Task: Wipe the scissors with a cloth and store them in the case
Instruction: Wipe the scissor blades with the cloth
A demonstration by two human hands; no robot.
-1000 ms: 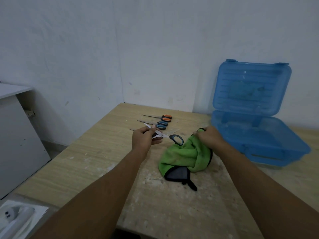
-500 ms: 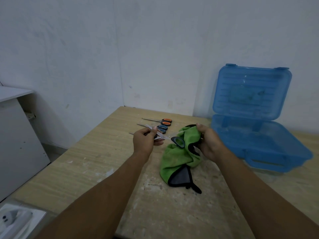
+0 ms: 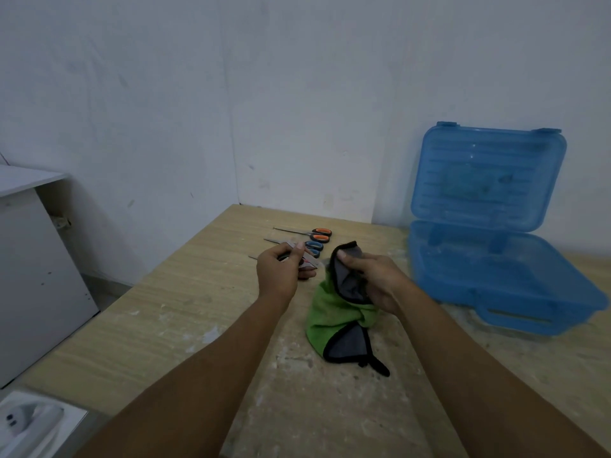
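A white wall (image 3: 231, 94) stands behind a pale wooden worktop (image 3: 185, 312) with dusty white marks on it. Both hands are up near the middle of the worktop, a little apart.

The left hand (image 3: 281, 272) has its fingers curled round a pair of scissors (image 3: 305, 261). Only a bit of shiny metal shows by the thumb (the rest is hidden in the hand). The right hand (image 3: 373, 276) grips a green cloth (image 3: 330, 315), with the thumb pressed on its grey side near the black edge. The top of the cloth is lifted up. Its bottom end lies on the worktop at 6 o'clock from the hands.

At 12 o'clock from the left hand, two more pairs lie flat side by side: the orange-handled scissors (image 3: 317, 233) farther back and the blue-handled scissors (image 3: 312, 247) nearer.

At 3 o'clock sits the blue see-through case (image 3: 496, 276). It is open, and its lid (image 3: 489, 176) stands up against the wall.

At 9 o'clock a white cabinet (image 3: 29, 259) stands beside the worktop. At 7 o'clock there is a white thing (image 3: 29, 424); I cannot tell what it is.
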